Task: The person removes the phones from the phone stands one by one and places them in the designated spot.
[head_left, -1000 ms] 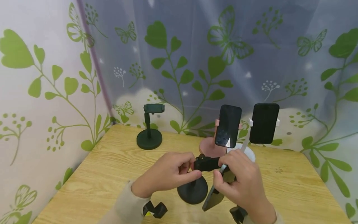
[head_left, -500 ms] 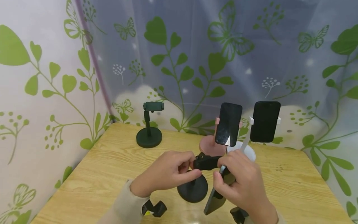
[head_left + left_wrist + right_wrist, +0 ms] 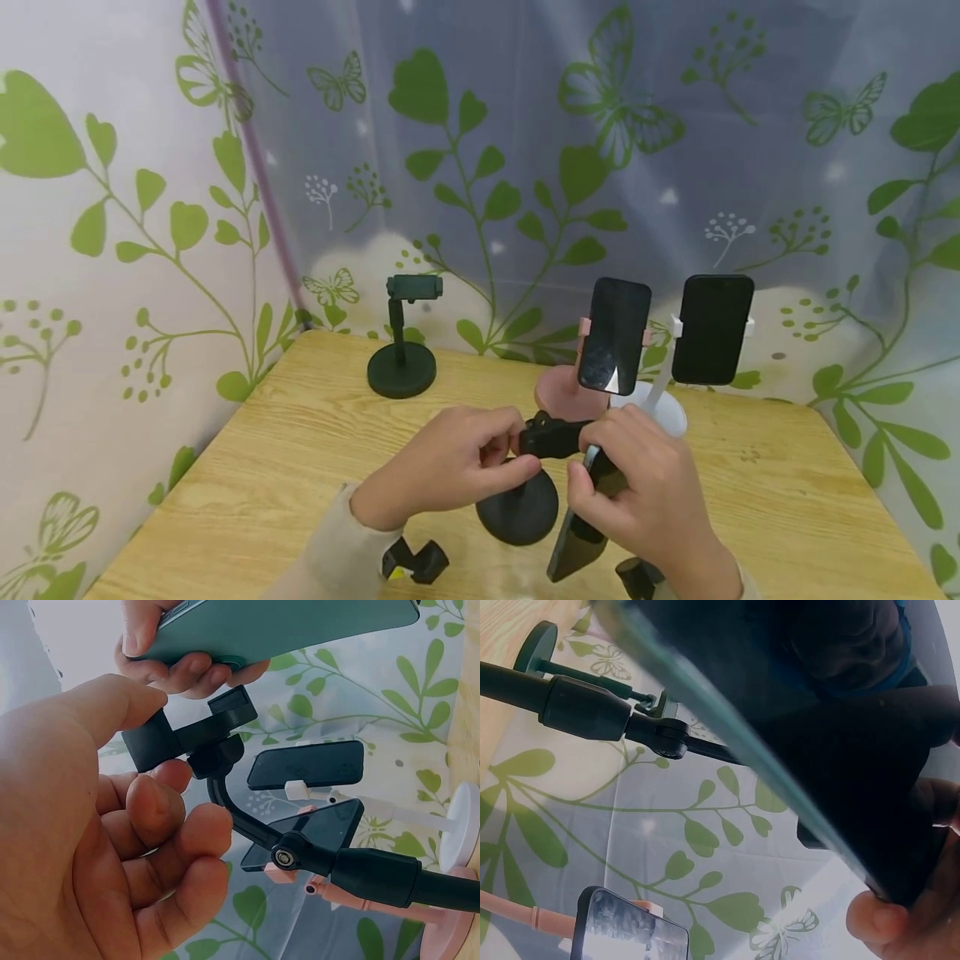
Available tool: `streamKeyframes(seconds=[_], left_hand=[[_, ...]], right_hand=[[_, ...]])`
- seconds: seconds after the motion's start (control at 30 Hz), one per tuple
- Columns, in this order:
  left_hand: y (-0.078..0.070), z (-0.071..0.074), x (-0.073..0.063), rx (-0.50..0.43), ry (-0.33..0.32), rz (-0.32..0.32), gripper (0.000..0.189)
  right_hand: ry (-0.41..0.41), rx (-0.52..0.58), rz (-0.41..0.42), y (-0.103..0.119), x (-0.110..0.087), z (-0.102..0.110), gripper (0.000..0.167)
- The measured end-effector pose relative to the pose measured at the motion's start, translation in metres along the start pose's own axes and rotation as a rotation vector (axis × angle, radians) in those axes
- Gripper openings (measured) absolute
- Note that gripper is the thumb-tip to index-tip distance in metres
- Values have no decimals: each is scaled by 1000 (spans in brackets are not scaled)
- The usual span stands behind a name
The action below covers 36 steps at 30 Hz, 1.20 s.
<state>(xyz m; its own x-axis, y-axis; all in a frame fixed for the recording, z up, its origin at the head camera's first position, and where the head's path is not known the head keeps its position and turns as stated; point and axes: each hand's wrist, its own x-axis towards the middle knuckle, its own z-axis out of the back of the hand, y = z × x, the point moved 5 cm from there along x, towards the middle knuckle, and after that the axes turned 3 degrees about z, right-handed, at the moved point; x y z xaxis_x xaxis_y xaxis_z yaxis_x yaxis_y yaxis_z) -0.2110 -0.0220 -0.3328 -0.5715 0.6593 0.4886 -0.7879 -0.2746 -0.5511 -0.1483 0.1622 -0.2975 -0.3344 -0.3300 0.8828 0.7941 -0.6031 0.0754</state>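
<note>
My left hand [image 3: 450, 458] pinches one end of the clamp [image 3: 217, 724] on a black phone stand, thumb and fingertips on its end block. The stand's round base [image 3: 517, 510] rests on the table below. In my right hand [image 3: 648, 492] is a smartphone [image 3: 577, 546], gripped by its edges and tilted. In the left wrist view its green back [image 3: 300, 637] shows just above the clamp, apart from it; its dark screen [image 3: 780, 727] fills much of the right wrist view. No phone sits in the clamp.
At the back right stand a pink stand [image 3: 558, 392] and a white stand [image 3: 667, 412], each bearing a black phone. A dark green stand [image 3: 401, 367] without a phone is at the back left. Patterned curtains [image 3: 495, 167] border the wooden table [image 3: 300, 467].
The smartphone's lower end has swung slightly downward, and my right hand has shifted a little to the left. My left hand keeps its pinch on the clamp.
</note>
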Motion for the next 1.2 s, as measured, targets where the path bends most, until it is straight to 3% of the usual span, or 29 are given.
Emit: streamKeyframes(seconds=[1.2], left_hand=[[1, 2, -1, 11, 1, 1, 19]], right_hand=[[12, -2, -3, 2, -1, -3, 4]])
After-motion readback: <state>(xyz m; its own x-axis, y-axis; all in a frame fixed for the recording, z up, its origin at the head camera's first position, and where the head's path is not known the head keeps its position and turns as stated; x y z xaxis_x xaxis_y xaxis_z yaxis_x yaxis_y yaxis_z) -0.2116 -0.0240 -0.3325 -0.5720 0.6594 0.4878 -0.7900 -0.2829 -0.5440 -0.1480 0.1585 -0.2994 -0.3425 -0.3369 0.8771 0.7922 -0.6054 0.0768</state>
